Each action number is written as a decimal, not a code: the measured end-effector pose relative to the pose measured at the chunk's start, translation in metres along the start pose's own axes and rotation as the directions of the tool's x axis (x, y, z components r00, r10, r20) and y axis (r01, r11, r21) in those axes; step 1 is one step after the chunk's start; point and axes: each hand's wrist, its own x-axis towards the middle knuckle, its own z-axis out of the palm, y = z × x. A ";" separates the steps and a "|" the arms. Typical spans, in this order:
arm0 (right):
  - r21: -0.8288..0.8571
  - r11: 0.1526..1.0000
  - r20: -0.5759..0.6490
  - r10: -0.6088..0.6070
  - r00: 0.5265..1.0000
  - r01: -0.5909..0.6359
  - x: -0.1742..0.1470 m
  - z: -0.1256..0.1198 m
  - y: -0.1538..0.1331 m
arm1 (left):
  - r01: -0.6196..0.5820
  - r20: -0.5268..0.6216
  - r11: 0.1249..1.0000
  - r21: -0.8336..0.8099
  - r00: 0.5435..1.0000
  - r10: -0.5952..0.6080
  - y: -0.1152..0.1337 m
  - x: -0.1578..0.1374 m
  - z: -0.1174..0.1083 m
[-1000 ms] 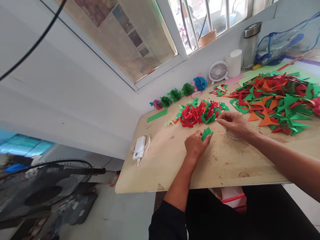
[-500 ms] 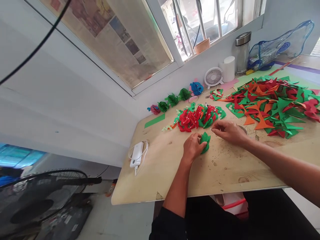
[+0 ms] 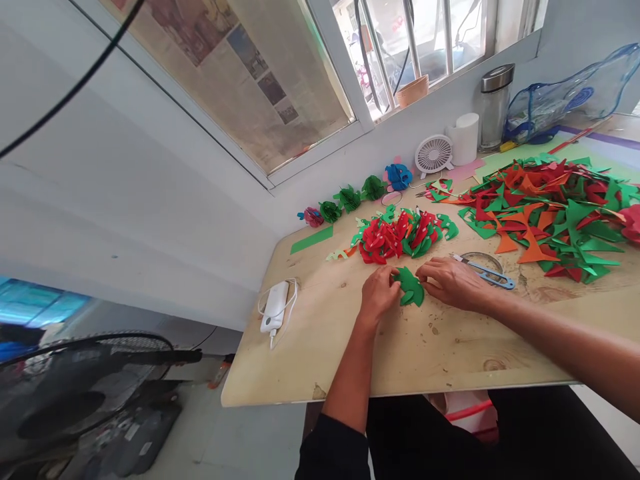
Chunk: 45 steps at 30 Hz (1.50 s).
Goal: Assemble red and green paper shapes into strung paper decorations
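Observation:
A small layered green paper cutout (image 3: 411, 288) is between my two hands, just above or on the wooden table (image 3: 320, 333). My left hand (image 3: 380, 291) pinches its left edge between thumb and fingers. At its right edge are the curled fingertips of my right hand (image 3: 447, 281), closed and touching the paper. Behind my right hand lies a light blue craft knife (image 3: 487, 273) beside a roll of tape (image 3: 484, 260). Just beyond my hands sits a cluster of red and green folded paper pieces (image 3: 383, 237).
A heap of red, green and orange paper scraps (image 3: 543, 213) covers the right side. Finished green paper figures (image 3: 349, 198) line the wall, with a small white fan (image 3: 433, 157) and a glass bottle (image 3: 496, 107) farther right. A white power bank (image 3: 275, 307) with a cable lies left.
My right hand has moved left and down to the green paper cutout and now touches its right edge. The craft knife has come into view behind it. The left hand keeps its hold.

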 end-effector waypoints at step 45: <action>0.097 0.995 0.000 -0.007 1.000 0.007 -0.002 0.014 -0.006 | -0.122 0.297 0.939 -0.322 0.929 0.222 -0.023 0.008 -0.021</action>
